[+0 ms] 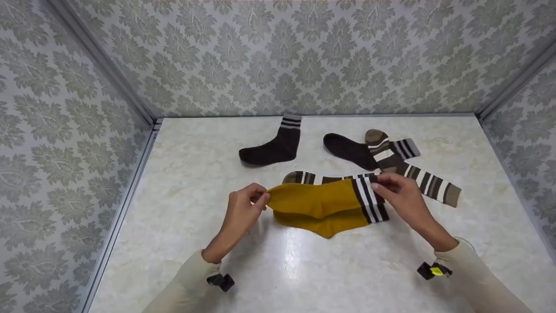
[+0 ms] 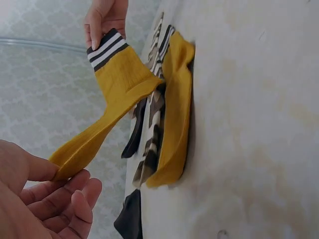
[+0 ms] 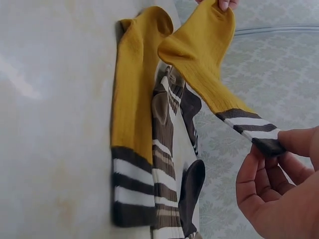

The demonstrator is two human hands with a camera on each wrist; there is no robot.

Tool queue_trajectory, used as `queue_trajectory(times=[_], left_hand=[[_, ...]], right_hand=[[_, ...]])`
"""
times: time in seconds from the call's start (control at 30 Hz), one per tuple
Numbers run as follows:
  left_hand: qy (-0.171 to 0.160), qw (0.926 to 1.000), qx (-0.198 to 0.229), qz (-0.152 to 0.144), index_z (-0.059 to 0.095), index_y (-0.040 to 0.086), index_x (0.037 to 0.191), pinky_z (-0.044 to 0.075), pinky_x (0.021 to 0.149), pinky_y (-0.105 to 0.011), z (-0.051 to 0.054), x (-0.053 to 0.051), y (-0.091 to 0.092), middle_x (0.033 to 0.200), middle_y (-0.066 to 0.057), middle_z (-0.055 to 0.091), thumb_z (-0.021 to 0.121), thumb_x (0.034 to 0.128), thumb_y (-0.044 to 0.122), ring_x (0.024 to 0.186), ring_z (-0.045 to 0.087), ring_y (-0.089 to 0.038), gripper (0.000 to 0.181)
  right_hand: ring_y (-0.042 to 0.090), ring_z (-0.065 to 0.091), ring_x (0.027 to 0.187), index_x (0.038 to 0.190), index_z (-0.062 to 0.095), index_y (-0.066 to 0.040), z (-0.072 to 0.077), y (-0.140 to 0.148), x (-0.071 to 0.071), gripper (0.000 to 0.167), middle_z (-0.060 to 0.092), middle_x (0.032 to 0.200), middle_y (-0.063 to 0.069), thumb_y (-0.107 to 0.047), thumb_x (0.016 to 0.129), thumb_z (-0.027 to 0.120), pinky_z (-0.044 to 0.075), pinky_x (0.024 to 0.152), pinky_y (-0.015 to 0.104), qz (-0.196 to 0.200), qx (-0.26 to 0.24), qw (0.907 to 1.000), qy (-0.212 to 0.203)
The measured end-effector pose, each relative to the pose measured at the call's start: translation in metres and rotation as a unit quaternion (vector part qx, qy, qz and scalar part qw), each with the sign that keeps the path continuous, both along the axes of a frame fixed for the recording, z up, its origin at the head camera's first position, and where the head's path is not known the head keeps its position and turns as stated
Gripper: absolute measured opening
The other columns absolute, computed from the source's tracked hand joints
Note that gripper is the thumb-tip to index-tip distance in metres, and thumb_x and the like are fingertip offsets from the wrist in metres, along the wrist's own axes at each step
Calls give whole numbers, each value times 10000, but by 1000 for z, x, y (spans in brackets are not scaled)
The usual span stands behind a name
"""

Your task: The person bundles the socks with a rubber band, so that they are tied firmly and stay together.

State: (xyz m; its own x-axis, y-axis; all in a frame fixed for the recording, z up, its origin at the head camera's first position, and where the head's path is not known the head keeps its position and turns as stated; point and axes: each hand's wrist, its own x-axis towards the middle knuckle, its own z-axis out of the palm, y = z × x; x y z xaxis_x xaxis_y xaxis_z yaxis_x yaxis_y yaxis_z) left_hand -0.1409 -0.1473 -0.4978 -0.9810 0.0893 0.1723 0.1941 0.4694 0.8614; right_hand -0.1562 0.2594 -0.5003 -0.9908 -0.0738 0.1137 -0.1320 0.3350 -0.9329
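While the left hand point(image 1: 243, 211) is pinching the toe point(image 1: 276, 198) and the right hand point(image 1: 406, 202) the striped cuff point(image 1: 365, 191), both pinches nearly closed, I am judging the upper mustard sock point(image 1: 312, 196), hanging above its matching mate point(image 1: 322, 225) mid-scene, light, soft, floppy, best held at both ends.

Right fingers point(image 3: 299, 142) pinching yellow sock point(image 3: 202, 55), matching sock point(image 3: 133, 109) on table point(image 3: 55, 134)

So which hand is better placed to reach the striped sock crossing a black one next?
Probably the right hand, nearer that striped sock; it pinches the raised yellow sock at the cuff, the left hand at the toe, farther away.
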Motion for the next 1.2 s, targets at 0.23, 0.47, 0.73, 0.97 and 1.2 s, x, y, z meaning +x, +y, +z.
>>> queue_trajectory(times=[0.23,0.47,0.73,0.97,1.2], left_hand=[[-460,9986,113,-253,786,42,991,607,656,-275,-6,15,9,829,-21,775,748,1024,34,711,749,-303,51],[-448,9980,54,-438,775,22,969,573,627,-243,-16,13,15,794,-26,753,740,1013,26,658,706,-176,56],[-320,9977,-446,-397,783,35,950,517,639,-249,-26,0,18,777,-1,726,739,1013,48,678,614,-93,78],[-386,9964,-734,-172,803,28,948,530,667,-296,-32,-17,18,784,-16,725,743,1007,45,696,609,-121,86],[-344,9926,-1144,-204,801,28,942,554,688,-336,-41,-26,18,814,-41,737,751,1009,50,730,630,-155,87]], right_hand=[[58,706,989,1214,769,43,-5,13,23,208,744,1154,150,-87,1051,762,577,838,179,-98,345,9991,-223],[67,697,975,1208,761,56,-16,18,31,221,743,1160,180,-97,1047,769,572,843,170,-147,430,9978,-482],[72,705,960,1204,746,90,-28,20,29,227,729,1150,187,-69,1043,765,579,832,183,-179,205,9970,-719],[71,690,918,1207,749,96,-27,22,24,226,742,1125,189,-54,1039,764,570,797,183,-257,234,9972,-668],[39,696,928,1184,759,90,-36,23,17,209,753,1127,208,-49,1029,774,568,806,166,-146,565,9964,-612]])
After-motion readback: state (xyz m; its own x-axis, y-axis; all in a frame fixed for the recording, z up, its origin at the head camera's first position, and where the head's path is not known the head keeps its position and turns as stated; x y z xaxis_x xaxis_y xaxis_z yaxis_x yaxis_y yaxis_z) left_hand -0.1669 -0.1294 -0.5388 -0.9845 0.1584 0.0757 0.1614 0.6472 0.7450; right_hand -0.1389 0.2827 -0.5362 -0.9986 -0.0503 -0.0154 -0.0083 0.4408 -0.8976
